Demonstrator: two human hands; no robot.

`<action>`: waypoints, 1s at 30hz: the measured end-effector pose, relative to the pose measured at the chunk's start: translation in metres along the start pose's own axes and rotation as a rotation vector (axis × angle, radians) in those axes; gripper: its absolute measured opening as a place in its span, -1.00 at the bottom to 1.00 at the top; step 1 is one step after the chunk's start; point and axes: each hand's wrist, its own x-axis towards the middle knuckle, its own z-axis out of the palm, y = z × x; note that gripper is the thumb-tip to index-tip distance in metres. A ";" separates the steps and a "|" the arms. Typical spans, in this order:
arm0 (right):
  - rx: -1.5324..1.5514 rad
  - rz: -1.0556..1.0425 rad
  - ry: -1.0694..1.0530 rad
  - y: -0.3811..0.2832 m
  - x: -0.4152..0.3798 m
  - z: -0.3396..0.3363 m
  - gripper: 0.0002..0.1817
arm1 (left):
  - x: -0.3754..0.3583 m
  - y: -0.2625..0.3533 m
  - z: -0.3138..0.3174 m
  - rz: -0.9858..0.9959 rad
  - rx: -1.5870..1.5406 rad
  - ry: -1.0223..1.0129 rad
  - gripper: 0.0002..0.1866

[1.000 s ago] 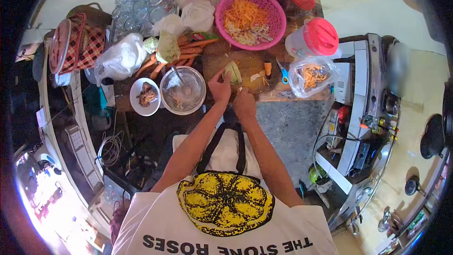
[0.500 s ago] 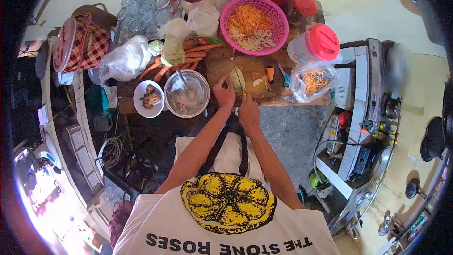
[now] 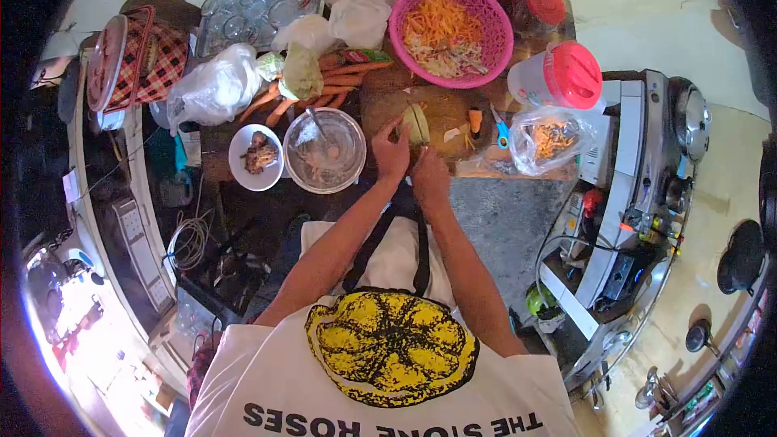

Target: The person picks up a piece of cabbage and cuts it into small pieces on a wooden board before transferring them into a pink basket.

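Note:
My left hand [image 3: 392, 155] grips a piece of pale green cabbage [image 3: 414, 123] on the wooden cutting board [image 3: 453, 117], fingers on its left side. Closed just to the right and nearer to me is my right hand [image 3: 430, 178], around a knife whose handle is hidden; its thin dark blade stands at the cabbage's right side. An orange carrot stub [image 3: 475, 120] and a few scraps lie on the board to the right. Beyond the board, a pink basket [image 3: 396, 28] holds shredded carrot and cabbage [image 3: 437, 24].
Blue-handled scissors [image 3: 503, 134] and a plastic bag of orange shreds [image 3: 553, 142] lie right. Left are a clear bowl with a spoon [image 3: 324, 163], a white bowl [image 3: 235, 163], whole carrots [image 3: 344, 79] and a cut cabbage [image 3: 302, 74]. A red-lidded jug [image 3: 576, 73] stands back right.
The whole view has shifted slightly. My left hand still has the cabbage piece, and the knife in my right hand remains against it; the blade shows less clearly now.

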 end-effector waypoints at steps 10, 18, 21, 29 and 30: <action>0.052 0.006 -0.032 0.003 0.011 -0.004 -0.64 | -0.008 0.012 -0.002 0.155 -0.190 -0.117 -0.54; 0.162 -0.014 -0.009 0.008 0.002 -0.010 -0.61 | -0.002 -0.004 0.006 0.177 -0.041 -0.025 -0.53; 0.125 0.003 -0.031 0.014 -0.011 -0.014 -0.60 | -0.002 -0.003 0.007 0.189 -0.022 -0.030 -0.53; 0.046 0.012 0.006 0.015 -0.020 -0.008 -0.62 | -0.008 0.003 0.003 0.180 0.004 -0.012 -0.52; 0.044 0.035 -0.005 0.015 -0.018 -0.008 -0.63 | -0.005 -0.001 0.005 0.199 -0.020 -0.018 -0.52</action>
